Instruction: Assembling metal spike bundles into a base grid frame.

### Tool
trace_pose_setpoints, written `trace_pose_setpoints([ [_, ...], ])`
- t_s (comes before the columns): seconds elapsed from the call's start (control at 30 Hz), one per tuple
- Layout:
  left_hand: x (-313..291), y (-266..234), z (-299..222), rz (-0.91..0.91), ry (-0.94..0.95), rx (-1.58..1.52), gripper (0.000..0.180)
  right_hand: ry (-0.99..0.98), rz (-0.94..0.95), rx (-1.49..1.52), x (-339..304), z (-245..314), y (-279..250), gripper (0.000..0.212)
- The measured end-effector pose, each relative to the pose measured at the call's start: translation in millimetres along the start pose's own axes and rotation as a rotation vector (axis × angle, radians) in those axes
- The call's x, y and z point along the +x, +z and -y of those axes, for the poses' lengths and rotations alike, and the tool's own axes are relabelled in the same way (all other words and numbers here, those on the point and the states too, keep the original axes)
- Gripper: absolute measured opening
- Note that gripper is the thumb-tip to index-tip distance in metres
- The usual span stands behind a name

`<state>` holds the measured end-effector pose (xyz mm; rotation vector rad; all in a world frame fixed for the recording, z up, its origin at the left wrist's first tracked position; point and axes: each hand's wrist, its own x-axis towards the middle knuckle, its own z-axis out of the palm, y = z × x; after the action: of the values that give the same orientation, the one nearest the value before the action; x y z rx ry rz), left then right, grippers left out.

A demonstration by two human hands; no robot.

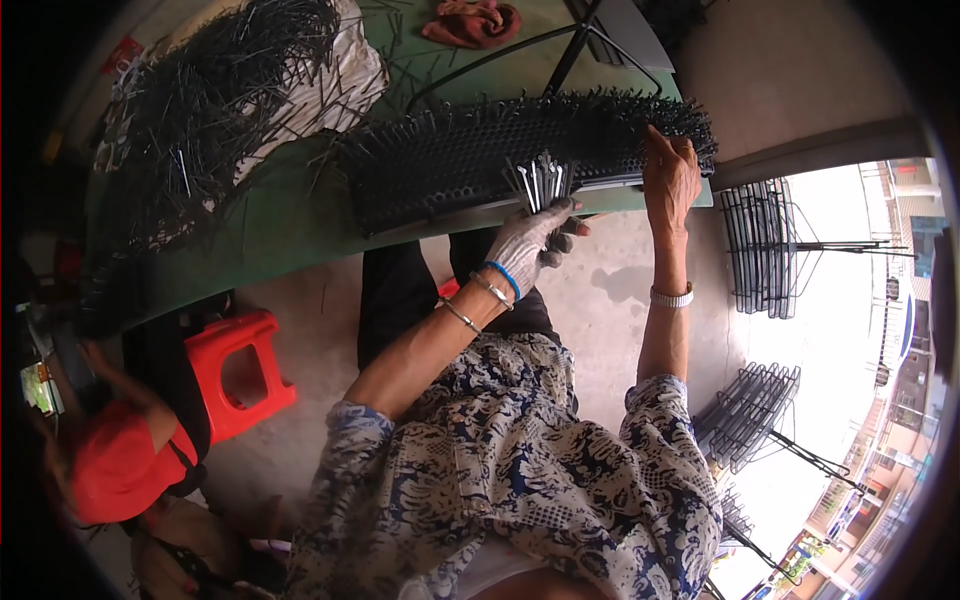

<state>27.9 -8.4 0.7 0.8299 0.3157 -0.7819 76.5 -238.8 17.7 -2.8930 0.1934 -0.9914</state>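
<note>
My left hand (528, 243), in a pale glove with dark fingertips, is closed round a bundle of thin metal pins (540, 182) with small looped heads. They point up in front of the near edge of a long black perforated rack (430, 180). Many similar dark pins stand up from the rack, densest along its far side and right end. At that right end my bare right hand (672, 180) is closed in a pinch, its fingertips against the standing pins. What lies between those fingertips is too small to make out.
The rack lies on a green table (270, 245). At the table's left, a large heap of dark pins (225, 100) covers a pale sack (345, 90). A reddish rag (472, 22) lies beyond. Lower left are a red stool (240, 375) and a person in a red cap (120, 465). Wire racks (758, 250) stand right.
</note>
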Motion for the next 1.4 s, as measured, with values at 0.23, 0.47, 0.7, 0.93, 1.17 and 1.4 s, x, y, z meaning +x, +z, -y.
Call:
trace_pose_setpoints([
  [0.23,0,-1,2,0.017,0.006,-0.015,0.024,-0.073,-0.006,-0.102,-5,9,-4,0.019],
  [0.47,-2,-3,2,0.010,0.004,-0.023,0.024,-0.016,0.004,-0.096,3,1,4,0.017],
  [0.7,-2,-4,1,0.011,-0.004,-0.027,0.025,-0.084,-0.057,-0.082,-10,6,3,0.019],
  [0.93,-1,-3,0,0.013,-0.020,-0.027,0.025,-0.043,-0.071,-0.122,-2,-4,8,0.021],
  [1.17,1,-9,0,0.022,-0.009,-0.016,0.026,-0.030,-0.166,0.007,-16,4,8,0.021],
  [1.4,5,-11,-2,0.035,-0.018,-0.041,0.026,-0.020,-0.081,-0.141,-4,3,4,0.021],
])
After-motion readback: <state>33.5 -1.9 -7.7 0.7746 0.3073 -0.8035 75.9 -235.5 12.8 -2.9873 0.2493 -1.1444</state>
